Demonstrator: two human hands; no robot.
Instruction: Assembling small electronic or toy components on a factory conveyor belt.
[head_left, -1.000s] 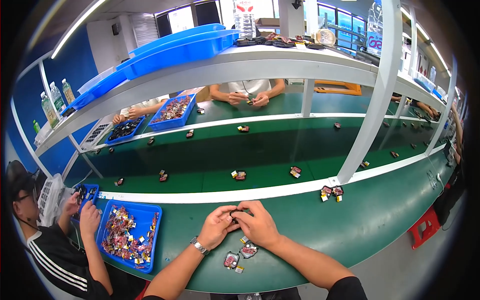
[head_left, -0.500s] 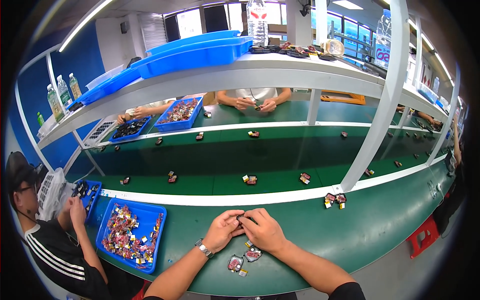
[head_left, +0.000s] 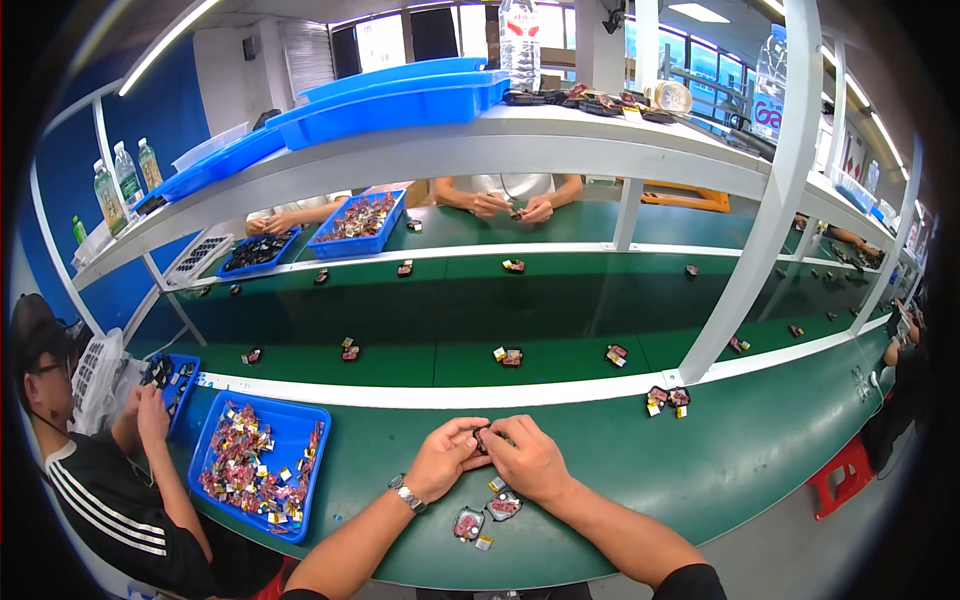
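Close together over the green bench, my left hand (head_left: 443, 462) and my right hand (head_left: 528, 464) pinch a small black plastic case (head_left: 482, 440) between them. Fingers cover most of it, so its inside cannot be made out. Just below my hands lie two open cases with reddish circuit boards, one case (head_left: 467, 524) nearer me and another case (head_left: 506, 506) beside my right wrist. Small white-and-yellow parts sit next to them. To the left stands a blue tray (head_left: 296, 424) holding many loose reddish boards with white-and-yellow parts.
A seated person (head_left: 110, 490) works at my left by another blue tray. Beyond a white rail (head_left: 430, 396), a dark green belt (head_left: 440, 310) carries several small assemblies. Two more assemblies (head_left: 667, 402) rest by the white post (head_left: 745, 240). A shelf (head_left: 540, 140) spans overhead.
The assemblies on the belt have shifted slightly right. My hands stay in nearly the same place, with the fingers of the right hand moved a little on the case.
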